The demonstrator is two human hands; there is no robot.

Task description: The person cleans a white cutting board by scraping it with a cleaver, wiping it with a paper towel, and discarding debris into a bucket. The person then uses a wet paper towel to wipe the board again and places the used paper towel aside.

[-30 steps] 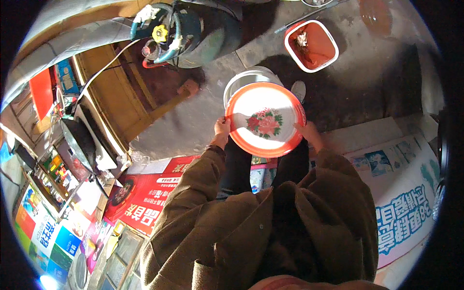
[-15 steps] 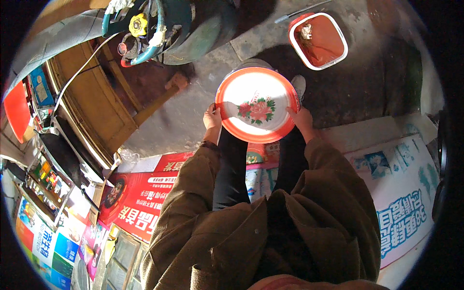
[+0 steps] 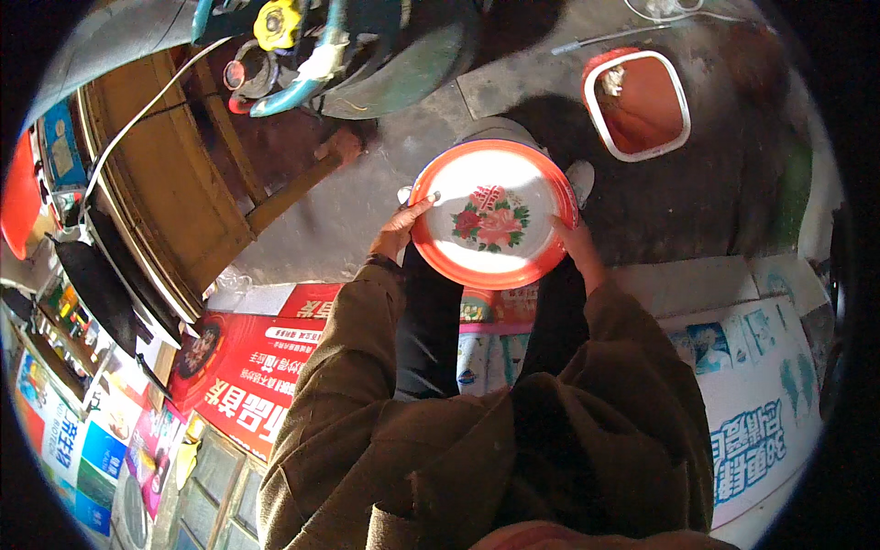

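Note:
Between my hands is a round enamel basin (image 3: pixel 458 247), white inside with a red-orange rim and a painted bunch of flowers. Strong sunlight washes out part of its inner face. My left hand (image 3: pixel 400 227) grips the rim at the left, its thumb lying over the inner edge. At the right rim, my right hand (image 3: pixel 575 242) holds on, with most of its fingers hidden beneath. Behind the basin's far edge shows part of a grey round container (image 3: pixel 507 127). Whether the basin rests on it, I cannot tell.
A red bin (image 3: pixel 649 108) with a white rim stands at the far right. At the far left is a teal gas cylinder (image 3: pixel 403 82) with a yellow valve knob, near a wooden table (image 3: pixel 156 174). Printed sheets (image 3: pixel 266 357) cover surfaces around my legs.
My left thumb has moved from the outer edge over the basin's inner rim. The painted flowers look slightly turned. The whole view has shifted a little.

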